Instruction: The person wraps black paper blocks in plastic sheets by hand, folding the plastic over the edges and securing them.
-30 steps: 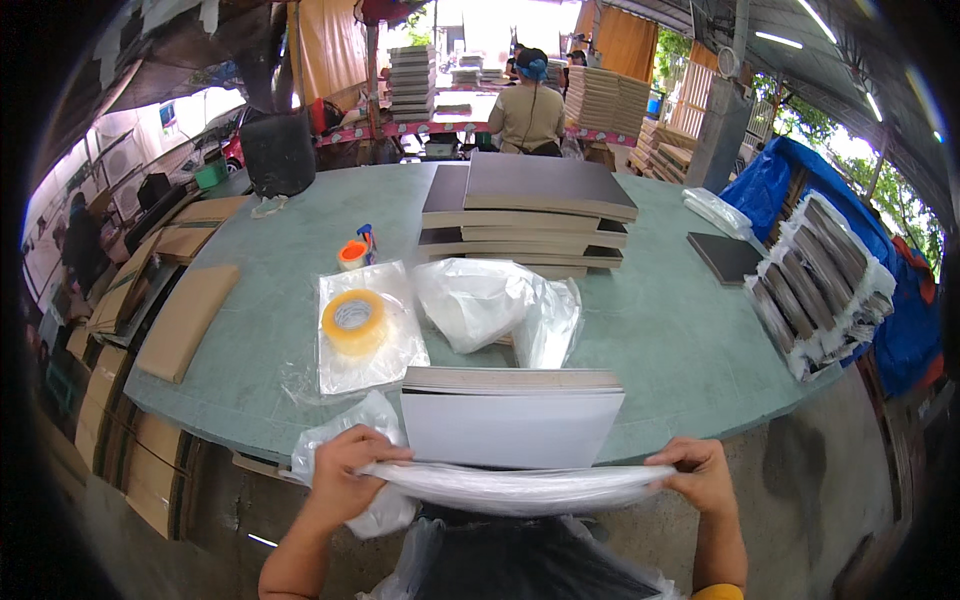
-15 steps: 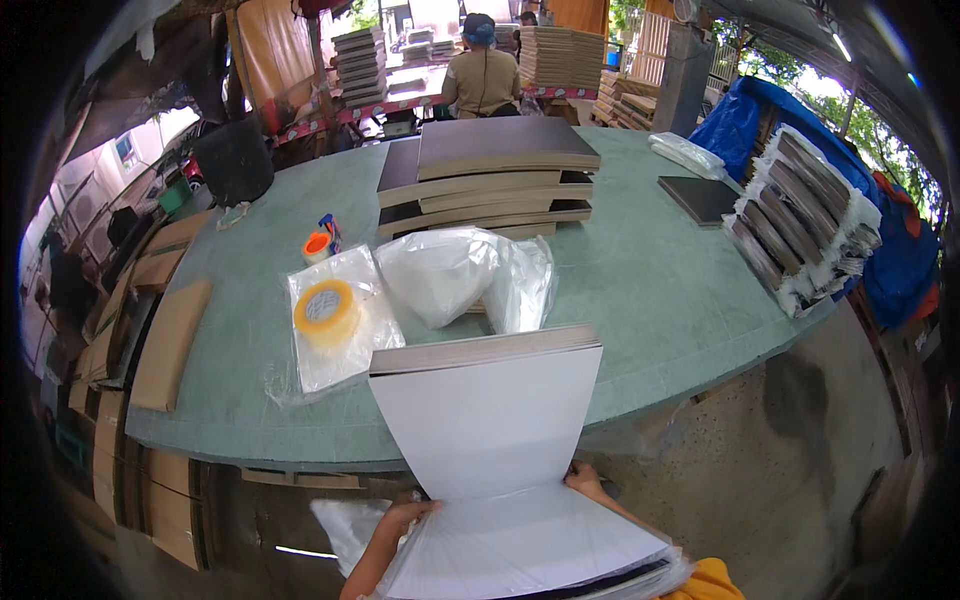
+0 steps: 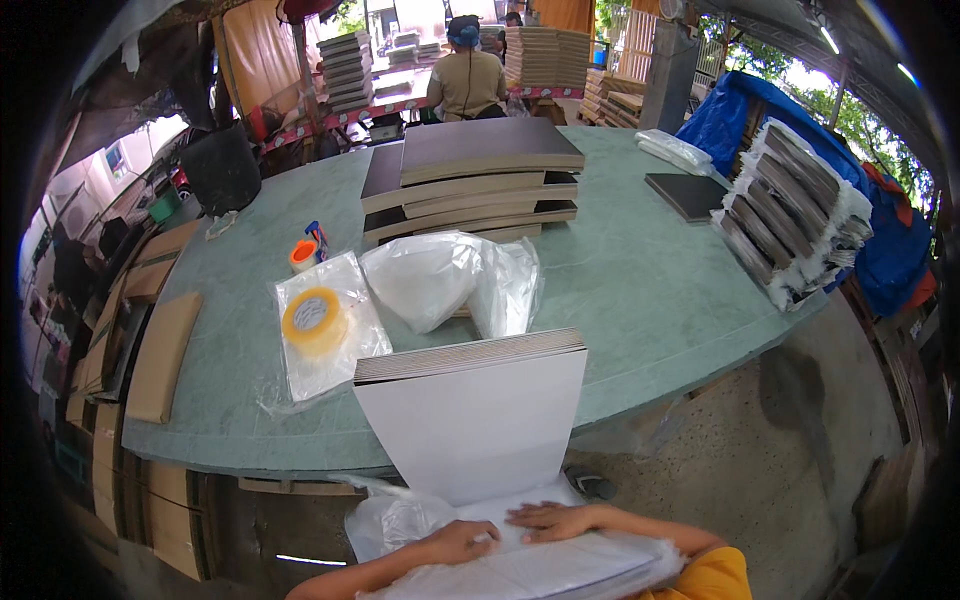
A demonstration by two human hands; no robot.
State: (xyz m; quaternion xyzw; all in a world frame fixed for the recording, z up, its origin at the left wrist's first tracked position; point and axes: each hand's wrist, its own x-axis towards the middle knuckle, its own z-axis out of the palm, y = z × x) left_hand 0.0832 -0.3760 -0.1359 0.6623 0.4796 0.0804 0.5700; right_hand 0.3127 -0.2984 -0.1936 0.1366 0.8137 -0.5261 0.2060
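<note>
A block of flat boards with a white face (image 3: 475, 415) leans up at the table's near edge, its layered grey edges on top. Below it, close to my body, lies another flat white stack covered in clear plastic film (image 3: 530, 570). My left hand (image 3: 462, 541) rests on the film with its fingers loosely extended. Fingers spread, my right hand (image 3: 548, 521) lies flat on the film just beside it. A crumpled clear plastic bag (image 3: 400, 515) bulges out past my left hand.
The green table (image 3: 640, 290) holds stacked dark-topped boards (image 3: 490, 150), loose clear plastic (image 3: 430, 280), a yellowish tape roll (image 3: 312, 315) on plastic sleeves, and a tape dispenser (image 3: 305, 250). Flat cartons (image 3: 165, 355) stand left; wrapped boards (image 3: 795, 210) lean right. A person (image 3: 468, 80) sits beyond.
Both hands have left the sides of the film-covered stack and come together on top of it. The plastic bag by my left hand has shifted up. The whole view has moved slightly.
</note>
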